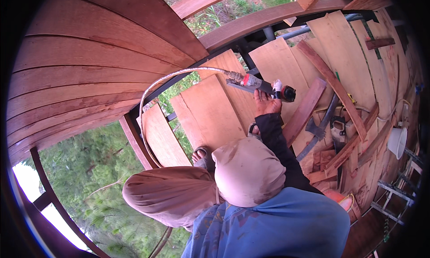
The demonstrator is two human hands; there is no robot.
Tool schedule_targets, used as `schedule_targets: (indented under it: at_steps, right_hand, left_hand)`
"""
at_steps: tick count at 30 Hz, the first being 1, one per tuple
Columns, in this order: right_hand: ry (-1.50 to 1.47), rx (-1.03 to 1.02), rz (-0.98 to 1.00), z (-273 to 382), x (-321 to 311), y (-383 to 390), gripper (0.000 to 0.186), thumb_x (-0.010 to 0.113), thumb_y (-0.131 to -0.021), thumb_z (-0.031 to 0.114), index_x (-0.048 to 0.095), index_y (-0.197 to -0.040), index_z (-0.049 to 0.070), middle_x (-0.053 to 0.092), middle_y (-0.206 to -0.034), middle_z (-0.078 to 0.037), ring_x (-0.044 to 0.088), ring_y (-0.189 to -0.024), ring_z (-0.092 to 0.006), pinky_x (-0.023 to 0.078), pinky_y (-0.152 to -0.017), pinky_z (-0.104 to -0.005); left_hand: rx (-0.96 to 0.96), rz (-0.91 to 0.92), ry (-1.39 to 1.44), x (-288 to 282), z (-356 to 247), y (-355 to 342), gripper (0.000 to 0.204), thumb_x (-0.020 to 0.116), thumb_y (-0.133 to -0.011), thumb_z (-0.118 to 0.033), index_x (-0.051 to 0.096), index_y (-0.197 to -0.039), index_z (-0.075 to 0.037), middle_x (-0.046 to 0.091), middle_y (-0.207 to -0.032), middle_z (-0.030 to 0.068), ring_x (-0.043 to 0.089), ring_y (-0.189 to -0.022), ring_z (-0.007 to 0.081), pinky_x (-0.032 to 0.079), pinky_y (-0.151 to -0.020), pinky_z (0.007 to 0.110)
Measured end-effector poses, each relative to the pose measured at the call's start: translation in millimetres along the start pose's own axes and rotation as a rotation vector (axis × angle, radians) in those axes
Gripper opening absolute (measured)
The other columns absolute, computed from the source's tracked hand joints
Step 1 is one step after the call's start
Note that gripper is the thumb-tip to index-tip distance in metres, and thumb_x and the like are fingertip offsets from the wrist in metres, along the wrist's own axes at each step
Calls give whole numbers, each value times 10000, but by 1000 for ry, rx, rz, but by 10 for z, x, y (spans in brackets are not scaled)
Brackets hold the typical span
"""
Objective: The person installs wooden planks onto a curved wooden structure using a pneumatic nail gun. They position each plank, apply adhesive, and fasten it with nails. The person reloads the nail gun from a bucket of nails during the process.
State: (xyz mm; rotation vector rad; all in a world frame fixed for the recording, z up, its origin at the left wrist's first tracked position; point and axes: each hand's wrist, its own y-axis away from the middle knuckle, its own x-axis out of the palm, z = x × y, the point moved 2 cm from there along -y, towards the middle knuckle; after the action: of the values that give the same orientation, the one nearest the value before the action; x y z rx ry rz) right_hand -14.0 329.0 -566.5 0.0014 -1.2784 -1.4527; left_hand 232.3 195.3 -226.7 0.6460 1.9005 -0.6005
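In my right hand (267, 104), fingers closed around it, is a grey and black air nailer (259, 84) with red parts. Its round black head points to the right. A pale air hose (168, 75) joins the other end through a metal fitting and curves down to the left. Something white shows near my fingers on the tool. The nailer is above the plywood boards (208, 110), beyond my knees; whether it touches them I cannot tell. My left hand is out of view.
Plank cladding (89, 60) rises on the left. Gaps between boards and beams show greenery below. To the right lie loose timber strips (333, 81), a hammer-like tool (315, 129), a handsaw (338, 129) and a white bucket (397, 143). A ladder-like metal frame (394, 195) stands far right.
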Motion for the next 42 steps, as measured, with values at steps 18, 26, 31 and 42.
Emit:
schedule_targets:
  at_steps: [18,26,31,42]
  right_hand:
    - [-203,104,136,372,-475,-193,250,701,-816,259,611,-638,107,608,-674,-51,511,-610,-185,521,-693,-368]
    - [57,219,-43,591,-505,-244,266,697,-844,384,684,-852,119,661,-746,-24,615,-675,-190,551,-630,-373]
    - [186,280,-92,544,-507,-354,257,624,-899,353,657,-932,100,677,-843,-51,653,-782,-239,568,-800,-467]
    - [61,221,284,302,-96,-252,330,640,-965,416,669,-961,88,629,-855,-47,659,-817,-269,574,-794,-455]
  left_hand:
    - [-334,-96,201,187,98,1277,704,887,-653,-250,656,-1290,-61,686,-1200,191,644,-1160,320,506,-956,427]
    - [-403,-134,239,284,132,1556,692,887,-652,-252,666,-1279,-60,691,-1188,192,647,-1155,319,507,-952,425]
    - [-402,-145,248,283,162,1587,685,886,-651,-253,672,-1271,-59,695,-1181,193,649,-1152,318,507,-950,423]
    - [76,-146,26,-741,-114,-98,669,886,-649,-255,686,-1256,-57,703,-1165,195,653,-1146,316,508,-945,420]
